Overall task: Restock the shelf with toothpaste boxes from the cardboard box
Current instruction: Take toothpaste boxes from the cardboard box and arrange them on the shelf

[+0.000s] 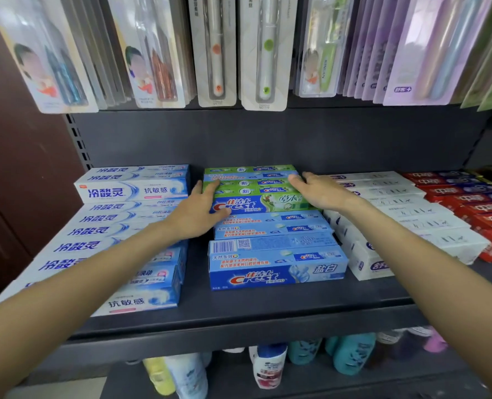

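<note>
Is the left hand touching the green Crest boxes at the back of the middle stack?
Touching. The head view shows the left hand lying flat against the left end of the green Crest boxes, with its fingertips on their top edge.

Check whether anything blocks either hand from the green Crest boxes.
Nothing visible does. The left hand and right hand already rest on opposite ends of the green Crest boxes, fingers straight.

Bare shelf (268, 309) fronts the blue Crest boxes (276, 266); stacked boxes crowd both sides, toothbrush packs (263, 53) overhang.
</note>
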`<state>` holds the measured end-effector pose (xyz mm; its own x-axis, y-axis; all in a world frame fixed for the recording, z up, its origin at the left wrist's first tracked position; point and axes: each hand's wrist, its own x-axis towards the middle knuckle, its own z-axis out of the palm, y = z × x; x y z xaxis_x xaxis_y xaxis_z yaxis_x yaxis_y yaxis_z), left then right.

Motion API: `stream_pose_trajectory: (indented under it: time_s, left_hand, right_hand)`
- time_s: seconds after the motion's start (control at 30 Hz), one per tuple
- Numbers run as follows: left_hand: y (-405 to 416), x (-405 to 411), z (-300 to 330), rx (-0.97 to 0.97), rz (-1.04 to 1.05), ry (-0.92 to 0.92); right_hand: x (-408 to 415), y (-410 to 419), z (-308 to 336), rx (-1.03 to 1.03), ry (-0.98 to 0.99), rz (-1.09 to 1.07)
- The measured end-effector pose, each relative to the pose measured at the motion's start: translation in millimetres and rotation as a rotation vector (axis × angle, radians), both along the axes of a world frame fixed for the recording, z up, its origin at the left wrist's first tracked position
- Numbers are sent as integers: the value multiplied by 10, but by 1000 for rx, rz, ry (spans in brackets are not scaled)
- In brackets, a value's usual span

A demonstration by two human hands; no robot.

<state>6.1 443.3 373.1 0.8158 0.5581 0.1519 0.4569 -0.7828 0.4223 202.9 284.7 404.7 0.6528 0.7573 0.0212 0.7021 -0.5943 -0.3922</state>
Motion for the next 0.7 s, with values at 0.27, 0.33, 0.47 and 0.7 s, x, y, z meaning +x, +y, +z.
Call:
stream_pose_trajectory:
  time_s: [0.27, 0.33, 0.47, 0.7]
  left_hand:
    - [-113, 13, 17, 43, 28, -6]
    - [-142, 8, 25, 39, 29, -7]
    - [-147, -17, 31, 41, 28, -12]
    - [-233, -191, 177, 107, 103, 6]
  right_hand:
    - [-46, 101, 24, 79, 23, -65]
    - [-98, 154, 11, 66, 2, -52]
    - [-159, 156, -23, 40, -60, -16]
    - [-317, -268, 5, 266, -202, 99]
